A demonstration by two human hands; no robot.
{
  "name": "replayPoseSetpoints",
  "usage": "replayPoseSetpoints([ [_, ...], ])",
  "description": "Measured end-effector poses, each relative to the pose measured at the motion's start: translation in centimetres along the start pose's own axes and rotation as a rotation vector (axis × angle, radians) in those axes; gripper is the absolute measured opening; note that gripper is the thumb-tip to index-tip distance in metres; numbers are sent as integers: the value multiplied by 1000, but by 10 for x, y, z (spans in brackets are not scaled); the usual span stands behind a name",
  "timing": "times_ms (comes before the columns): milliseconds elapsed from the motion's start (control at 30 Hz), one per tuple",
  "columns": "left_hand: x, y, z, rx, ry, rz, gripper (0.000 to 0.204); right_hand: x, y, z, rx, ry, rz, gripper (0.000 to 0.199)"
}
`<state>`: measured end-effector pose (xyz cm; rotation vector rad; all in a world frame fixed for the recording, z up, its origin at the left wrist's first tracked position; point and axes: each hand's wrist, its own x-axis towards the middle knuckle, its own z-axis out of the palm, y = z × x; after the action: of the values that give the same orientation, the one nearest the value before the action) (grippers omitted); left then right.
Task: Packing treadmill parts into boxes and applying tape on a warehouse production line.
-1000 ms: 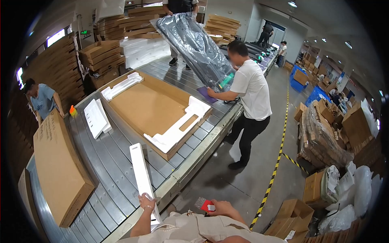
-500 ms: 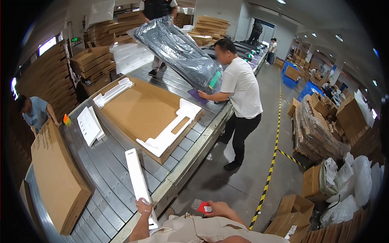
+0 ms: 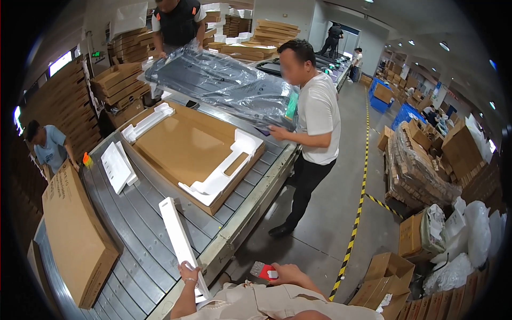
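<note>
My left hand (image 3: 189, 271) is closed around the near end of a long white foam strip (image 3: 176, 226), which lies slanted on the roller conveyor (image 3: 141, 234). In my right hand (image 3: 289, 274), held in front of my body, is a small red packet (image 3: 262, 270) with a clear plastic part. Beyond the strip an open cardboard carton (image 3: 184, 141) carries white foam end pieces (image 3: 229, 170). Two co-workers hold a large dark flat panel (image 3: 224, 88) in clear plastic above the conveyor, past the carton.
Folded white foam pieces (image 3: 118, 165) and a closed carton (image 3: 77, 234) lie on the left. There a third person (image 3: 50, 146) leans over the carton's far end. To the right are floor tape (image 3: 357, 224), wrapped stacks (image 3: 413, 165) and an open box (image 3: 384, 282).
The co-workers' wrapped panel has swung flatter and come closer to the carton; both people shifted with it. The far end of my foam strip has tilted slightly left. My right hand barely moved.
</note>
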<state>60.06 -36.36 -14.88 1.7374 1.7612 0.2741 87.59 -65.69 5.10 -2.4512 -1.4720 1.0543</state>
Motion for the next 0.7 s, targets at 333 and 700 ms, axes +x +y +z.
replayPoseSetpoints([
  [333, -3, -30, 6, -201, 153, 45, 71, 4, -5, 0, -58, -41, -42, 74],
  [700, -28, -37, -12, -264, 180, -13, 71, 11, -21, 0, -152, -55, -93, 71],
])
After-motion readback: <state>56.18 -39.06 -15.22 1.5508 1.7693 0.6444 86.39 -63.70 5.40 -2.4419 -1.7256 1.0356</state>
